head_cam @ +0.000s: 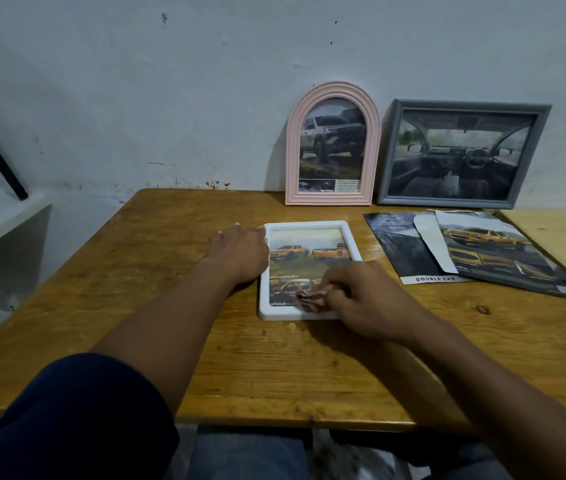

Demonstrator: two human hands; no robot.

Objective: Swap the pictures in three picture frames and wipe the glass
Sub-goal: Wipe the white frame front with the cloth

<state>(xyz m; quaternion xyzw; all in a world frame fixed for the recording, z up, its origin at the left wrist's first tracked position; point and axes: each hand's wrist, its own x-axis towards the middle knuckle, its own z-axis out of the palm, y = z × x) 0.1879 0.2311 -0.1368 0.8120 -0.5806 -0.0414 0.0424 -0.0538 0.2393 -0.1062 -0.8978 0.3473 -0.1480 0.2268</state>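
White plastic frame [311, 226] lies flat, glass [304, 268] up, on the wooden table [156, 306], right of centre and closer to the far edge than to the near one. A print of yellow pickup trucks sits under the glass. Step in hand, as I judge it: wiping this pane.

Right hand [364, 299]: grip narrow, fingertips bunched on a crumpled reddish cloth [309, 300], which is pressed to the pane at its near end. Left hand [240, 251]: no grip, fingers straight, palm down on the table, touching the frame's left side as a stop.

To do it well: work from the near end to the far end in overlapping passes, reach the corners under the rim, use light pressure. The frame looks light and will probably slide on the smooth wood, so the left hand should brace against each stroke. The cloth is a small wad; opened out, it would cover more pane.

Around: pink arched frame [292, 161] and grey frame [447, 201] stand at the far edge, leaning on the wall [170, 98], each with a car picture in it. Loose prints [489, 261] overlap by the right edge, near the white frame but apart from it. Nothing lies on the pane's far half. Only the prints could be caught by a wide rightward stroke.
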